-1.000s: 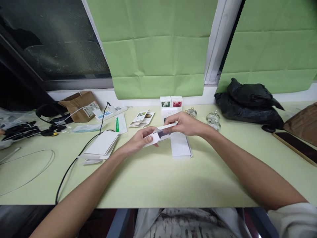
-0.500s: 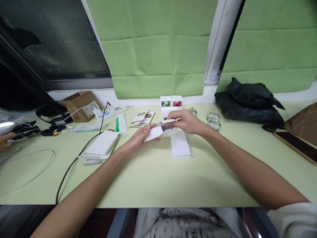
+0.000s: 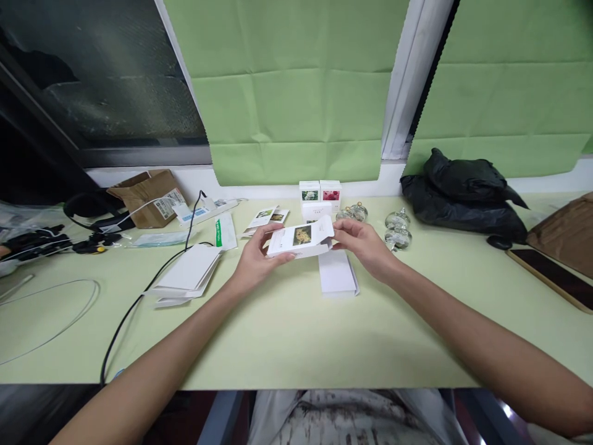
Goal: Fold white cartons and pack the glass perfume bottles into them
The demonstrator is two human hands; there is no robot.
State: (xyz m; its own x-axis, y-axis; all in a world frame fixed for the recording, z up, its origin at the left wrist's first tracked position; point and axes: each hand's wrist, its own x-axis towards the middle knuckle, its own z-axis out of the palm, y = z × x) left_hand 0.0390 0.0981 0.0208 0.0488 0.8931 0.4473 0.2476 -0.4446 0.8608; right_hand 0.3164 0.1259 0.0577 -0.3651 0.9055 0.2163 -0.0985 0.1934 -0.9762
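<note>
A small white carton (image 3: 283,242) with a yellow flower picture is held level above the table. My left hand (image 3: 257,256) grips its left end, thumb along the near side. At the right end, where the flaps stand out, the fingers of my right hand (image 3: 364,244) pinch the carton's edge. Below lies a white folded card or flat box (image 3: 337,275), partly covered by the carton. Behind it stand little white boxes (image 3: 319,193) with flower pictures, partly hidden. Glass jars with knobbed lids (image 3: 397,228) are to the right of my right hand.
White folded cards (image 3: 189,272) lie stacked at left, beside a black cable (image 3: 127,321). More picture cartons (image 3: 265,219) lie flat behind my left hand. A brown cardboard box (image 3: 152,201) stands back left; a black plastic bag (image 3: 466,198) and a phone (image 3: 556,278) are at right.
The carton has turned so its flower picture faces up and its flapped end points right. My right hand has moved down and slightly right, from above the carton to its right end.
</note>
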